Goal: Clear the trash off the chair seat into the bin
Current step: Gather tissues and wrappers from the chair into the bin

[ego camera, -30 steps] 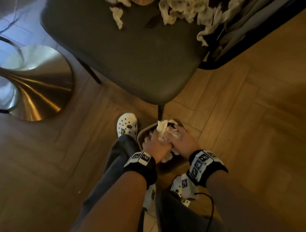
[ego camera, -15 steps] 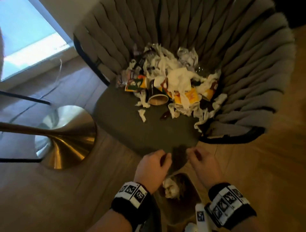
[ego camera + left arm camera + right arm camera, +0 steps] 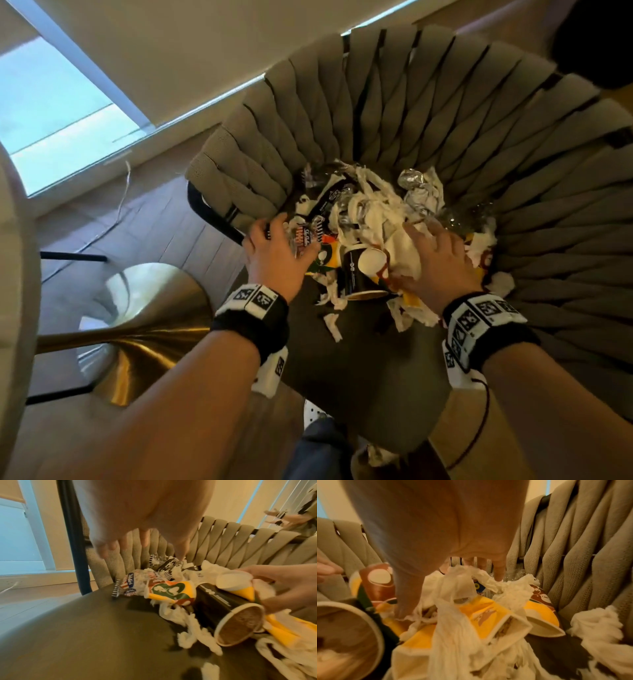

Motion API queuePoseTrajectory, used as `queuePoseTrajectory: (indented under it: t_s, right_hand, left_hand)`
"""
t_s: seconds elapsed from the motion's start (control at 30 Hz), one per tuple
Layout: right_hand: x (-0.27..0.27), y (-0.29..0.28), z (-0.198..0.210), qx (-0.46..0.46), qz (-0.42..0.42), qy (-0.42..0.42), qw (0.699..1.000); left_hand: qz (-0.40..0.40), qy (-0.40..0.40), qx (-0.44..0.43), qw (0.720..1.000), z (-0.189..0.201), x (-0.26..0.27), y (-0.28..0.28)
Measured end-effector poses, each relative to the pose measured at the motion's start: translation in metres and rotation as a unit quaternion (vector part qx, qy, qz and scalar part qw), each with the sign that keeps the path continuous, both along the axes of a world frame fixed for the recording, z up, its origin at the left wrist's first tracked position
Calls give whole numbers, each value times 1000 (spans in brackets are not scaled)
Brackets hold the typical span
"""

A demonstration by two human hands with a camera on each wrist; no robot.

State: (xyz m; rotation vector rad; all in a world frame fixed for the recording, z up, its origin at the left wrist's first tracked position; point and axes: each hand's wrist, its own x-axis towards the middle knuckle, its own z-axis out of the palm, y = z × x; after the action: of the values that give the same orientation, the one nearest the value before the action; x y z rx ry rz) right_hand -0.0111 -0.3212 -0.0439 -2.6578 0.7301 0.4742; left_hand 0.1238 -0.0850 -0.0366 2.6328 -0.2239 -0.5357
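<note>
A heap of trash lies at the back of the dark chair seat: white tissues, a tipped black paper cup, yellow printed cups, crumpled foil and a striped snack wrapper. My left hand hovers open over the wrapper, fingers spread and hanging just above it. My right hand lies spread on the tissues, thumb and fingers pressing into them. The bin peeks out under the seat's front edge, with tissue inside.
The woven grey chair back curves round the heap behind and on both sides. A brass table base stands on the wooden floor at left. My white shoe is beside the bin. Another person's hand shows beyond the chair back.
Both hands left the tissue in the bin, rose empty past the seat's front edge, and now reach the trash heap at the back of the seat.
</note>
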Motion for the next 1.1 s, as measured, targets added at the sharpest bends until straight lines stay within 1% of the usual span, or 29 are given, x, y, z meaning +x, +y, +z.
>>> queuePoseTrajectory:
  t_s: [0.07,0.13,0.2,0.3,0.37,0.47,0.53,0.6,0.67,0.73,0.8,0.87,0.93,1.1]
  right_hand:
    - [8,-3,-7,2,-2,12,1000]
    - [13,-4,-9,1,-27,-7,1000]
    - [17,-3,-10,-2,-47,-17,999]
    - [20,-3,-8,20,-48,-31,998]
    - [21,-2,-4,49,-53,-58,996]
    - [17,0,6,78,-85,-91,989]
    - [13,0,16,84,-131,-120,980]
    - [6,0,27,97,-194,-164,962]
    - [-3,-2,36,114,-255,-213,936]
    - [-15,-4,46,131,-291,-254,913]
    - [-29,-4,60,158,-304,-286,895]
    - [-48,0,76,190,-307,-309,880]
    - [-75,10,89,222,-306,-319,869]
    - [-173,51,115,304,-291,-283,862]
  left_hand:
    - [-10,87,23,996,-16,16,1]
    - [-41,132,47,989,-29,22,-2]
    - [-64,144,66,985,-37,20,-6]
    - [-46,106,77,990,-44,13,-8]
    - [-31,101,54,993,-46,12,-6]
    - [-28,162,10,986,-49,15,-1]
    - [-2,208,-43,977,-46,13,5]
    - [19,227,-91,969,-37,6,12]
    - [19,207,-117,971,-23,-5,19]
    - [26,179,-148,972,-4,-22,26]
    - [35,152,-182,971,15,-45,34]
    - [31,145,-203,968,33,-75,42]
    - [17,166,-223,960,47,-115,48]
    - [-19,264,-258,929,73,-242,64]
